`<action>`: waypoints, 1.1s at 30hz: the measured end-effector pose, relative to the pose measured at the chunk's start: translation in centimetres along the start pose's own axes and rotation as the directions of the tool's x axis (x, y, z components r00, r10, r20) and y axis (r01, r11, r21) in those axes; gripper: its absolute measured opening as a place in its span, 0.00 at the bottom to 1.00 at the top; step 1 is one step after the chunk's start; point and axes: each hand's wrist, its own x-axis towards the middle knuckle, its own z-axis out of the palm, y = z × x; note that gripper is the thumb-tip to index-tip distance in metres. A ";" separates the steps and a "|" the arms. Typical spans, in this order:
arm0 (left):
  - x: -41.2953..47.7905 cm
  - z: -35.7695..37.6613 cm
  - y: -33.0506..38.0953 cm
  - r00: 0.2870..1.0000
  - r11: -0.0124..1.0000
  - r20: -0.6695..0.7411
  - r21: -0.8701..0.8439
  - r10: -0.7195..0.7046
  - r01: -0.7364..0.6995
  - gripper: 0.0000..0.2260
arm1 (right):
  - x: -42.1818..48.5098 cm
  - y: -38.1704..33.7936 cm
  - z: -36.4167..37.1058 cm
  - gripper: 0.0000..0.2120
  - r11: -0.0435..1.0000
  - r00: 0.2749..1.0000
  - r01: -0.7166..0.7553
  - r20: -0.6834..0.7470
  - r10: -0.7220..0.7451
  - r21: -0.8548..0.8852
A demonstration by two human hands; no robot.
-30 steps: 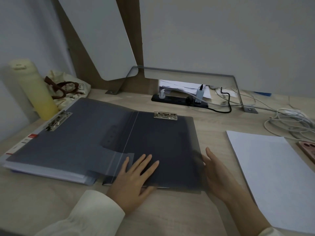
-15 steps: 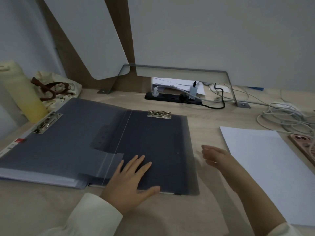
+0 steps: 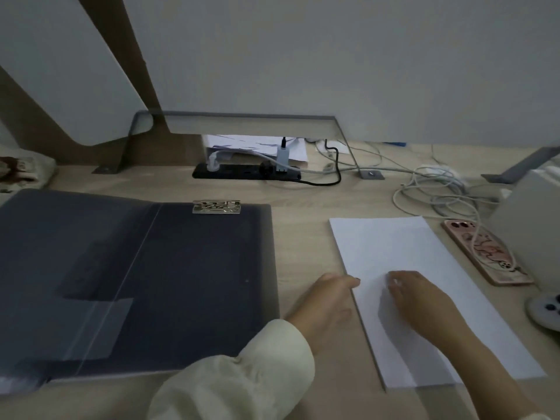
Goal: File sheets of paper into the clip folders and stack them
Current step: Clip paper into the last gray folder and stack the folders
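A: Where is the stack of paper [image 3: 424, 253] found?

B: It is laid flat on the table [image 3: 306, 225], to the right of the clip folder [image 3: 188, 283], with a bare strip of wood left between the two. The folder is spread open, and its metal clip [image 3: 216, 206] is seen at the top edge of the right-hand leaf.

A: And the hands?

B: The left hand [image 3: 325, 301] is stretched out with the fingers fairly straight and their tips touching the left edge of the stack — nothing is gripped by it. The right hand [image 3: 424, 298] is laid on the top sheet with the fingers bent down onto it. Whether a sheet is pinched cannot be told, since that spot is blurred.

A: What else is noted?

B: A phone [image 3: 485, 253] is set just beside the stack's right edge. A tangle of white cables [image 3: 439, 177] is seen behind it, with one strand draped over it. A black power strip [image 3: 245, 172] is placed at the back, near the wall.
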 end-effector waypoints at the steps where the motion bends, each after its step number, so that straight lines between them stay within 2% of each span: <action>1: 0.5 0.3 0.2 1.000 0.999 -0.007 -0.034 -0.009 0.008 0.02 | 0.0 0.2 0.3 0.16 0.999 1.000 0.020 -0.015 -0.021 -0.046; 4: 1.7 0.4 0.8 0.998 0.998 -0.041 -0.037 -0.048 0.046 0.07 | 0.0 0.4 0.8 0.16 0.993 0.997 0.060 -0.051 -0.065 -0.101; 7: 2.4 0.6 1.5 0.995 0.994 -0.092 0.101 -0.042 0.051 0.03 | 0.2 0.5 0.9 0.16 0.992 0.993 0.075 -0.088 -0.084 -0.101; 9: 2.7 1.0 1.7 0.989 0.967 -0.145 0.253 -0.002 0.039 0.14 | 0.2 0.5 0.9 0.16 0.993 0.990 0.078 -0.107 -0.088 -0.093; 10: 2.8 1.1 1.6 0.988 0.949 -0.153 0.315 0.024 0.026 0.16 | 0.1 0.5 0.8 0.16 0.993 0.989 0.081 -0.115 -0.091 -0.085; 12: 2.9 1.4 1.5 0.983 0.929 -0.165 0.369 0.078 -0.012 0.06 | 0.0 0.5 0.8 0.16 0.993 0.987 0.092 -0.128 -0.101 -0.075; 16: 3.1 1.6 0.8 0.997 0.968 -0.073 0.252 0.034 -0.014 0.03 | 0.1 0.6 0.6 0.16 0.992 0.986 0.101 -0.124 -0.110 -0.076; 20: 3.2 0.9 -0.2 0.998 0.963 -0.056 0.270 0.022 -0.006 0.10 | -0.1 0.1 0.5 0.16 0.991 0.988 0.102 -0.109 -0.111 -0.085; 24: 2.5 -1.1 -0.6 0.977 0.962 -0.182 0.269 0.107 -0.055 0.11 | -0.6 -1.3 0.9 0.16 0.989 0.988 0.145 -0.056 -0.146 -0.018; 27: 1.6 -2.5 -1.1 0.930 0.925 -0.284 0.360 0.232 -0.121 0.12 | -0.9 -3.0 1.2 0.17 0.982 0.983 0.182 -0.045 -0.180 0.048; 30: 0.6 -2.6 -1.5 0.919 0.918 -0.243 0.328 0.311 -0.224 0.11 | -1.0 -4.5 1.7 0.18 0.965 0.978 0.204 -0.072 -0.195 0.166; 33: -0.3 -2.3 -1.5 0.931 0.928 -0.161 0.240 0.327 -0.284 0.13 | -1.3 -4.8 2.1 0.19 0.948 0.976 0.214 -0.083 -0.200 0.235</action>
